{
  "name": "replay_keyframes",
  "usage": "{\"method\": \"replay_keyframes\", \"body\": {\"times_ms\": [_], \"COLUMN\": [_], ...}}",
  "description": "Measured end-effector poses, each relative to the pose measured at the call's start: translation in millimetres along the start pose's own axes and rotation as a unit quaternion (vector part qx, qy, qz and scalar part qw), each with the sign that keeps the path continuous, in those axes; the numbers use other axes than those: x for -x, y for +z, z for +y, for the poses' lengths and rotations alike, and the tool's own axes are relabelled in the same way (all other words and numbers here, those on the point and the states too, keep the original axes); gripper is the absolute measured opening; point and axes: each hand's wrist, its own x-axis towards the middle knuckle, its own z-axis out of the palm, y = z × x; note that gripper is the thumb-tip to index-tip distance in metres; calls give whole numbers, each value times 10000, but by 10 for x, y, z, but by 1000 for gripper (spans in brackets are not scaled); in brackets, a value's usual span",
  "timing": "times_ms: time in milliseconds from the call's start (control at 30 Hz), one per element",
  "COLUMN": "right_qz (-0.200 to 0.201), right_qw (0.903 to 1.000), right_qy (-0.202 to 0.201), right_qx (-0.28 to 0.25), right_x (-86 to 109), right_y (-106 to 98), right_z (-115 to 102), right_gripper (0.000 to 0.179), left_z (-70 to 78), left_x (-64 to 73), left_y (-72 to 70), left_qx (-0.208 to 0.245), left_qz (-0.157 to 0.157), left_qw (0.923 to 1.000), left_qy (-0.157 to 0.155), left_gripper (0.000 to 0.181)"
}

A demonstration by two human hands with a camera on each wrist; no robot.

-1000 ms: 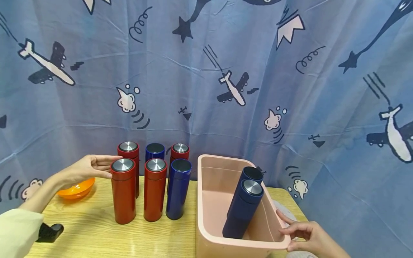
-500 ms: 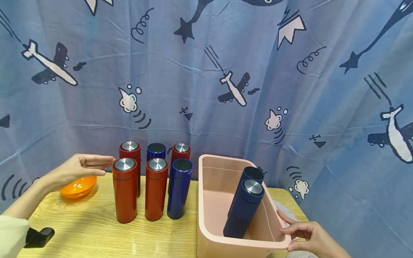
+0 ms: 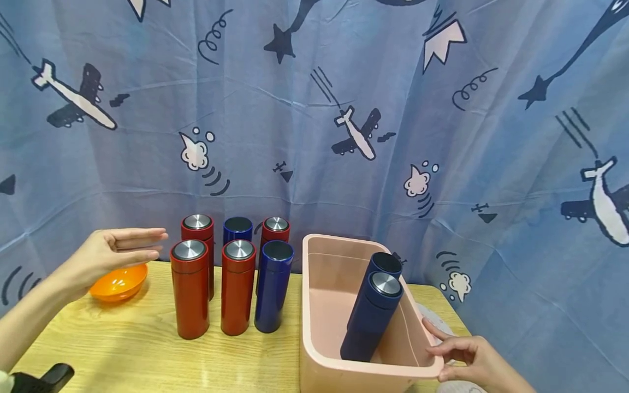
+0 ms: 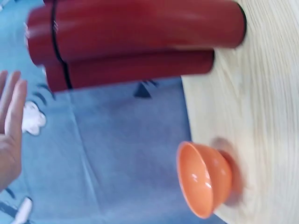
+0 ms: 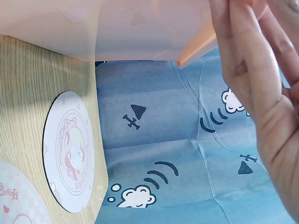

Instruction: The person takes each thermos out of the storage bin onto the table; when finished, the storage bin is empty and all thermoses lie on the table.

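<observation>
My left hand (image 3: pixel 120 250) hovers with straight fingers over the orange bowl (image 3: pixel 118 284), a little left of the front red thermos (image 3: pixel 190 295). Beside that bottle stand another red thermos (image 3: pixel 237 295) and a blue one (image 3: pixel 273 292). Behind them, a tall red thermos (image 3: pixel 198 232), a blue thermos (image 3: pixel 238 232) and a third red one (image 3: pixel 275 232) are partly hidden. At the right, my right hand (image 3: pixel 472 357) pinches the rim of the pink bin (image 3: pixel 309 349) at its near right corner. Two dark blue thermoses (image 3: pixel 368 322) lean inside it.
Round white coasters (image 5: pixel 70 151) with a printed drawing lie on the wooden table (image 3: pixel 128 349) right of the bin. A blue curtain (image 3: pixel 295 109) with airplane prints hangs behind the table's back edge. A black strap piece (image 3: pixel 54 376) is on the left wrist.
My left hand has drawn away leftward from the front red thermos, its fingers straight. The bottles stay in place, and my right hand keeps its grip on the bin's rim.
</observation>
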Motion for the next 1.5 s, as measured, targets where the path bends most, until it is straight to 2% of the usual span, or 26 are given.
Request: {"method": "replay_keyframes", "body": {"times_ms": [100,233,333,533,800,967,1200,1500], "right_qz": [11,17,35,41,-97,-105,-100,37], "right_qw": [10000,10000,9999,9999,9998,9996,9983,9958], "right_qy": [-38,5,43,106,-178,-252,-566,-871], "right_qx": [73,84,94,-45,31,1,-38,281], "right_x": [7,14,17,17,19,23,21,-11], "right_y": [-1,2,7,15,3,-6,9,40], "right_z": [8,16,17,12,26,39,62,67], "right_gripper": [32,32,32,31,31,31,35,35], "left_z": [97,131,141,225,376,426,434,480], "left_x": [26,54,59,57,11,-79,-263,-493], "left_y": [91,212,315,541,875,1162,1641,2191], "left_qx": [50,588,877,1006,1358,1470,1686,2060], "left_qz": [53,-52,-82,-238,-573,-710,-1182,-1530], "left_qw": [9999,9978,9957,9944,9889,9865,9786,9664], "left_qy": [119,304,274,198,205,132,-35,171], "left_gripper": [40,42,42,38,38,44,50,44]}}
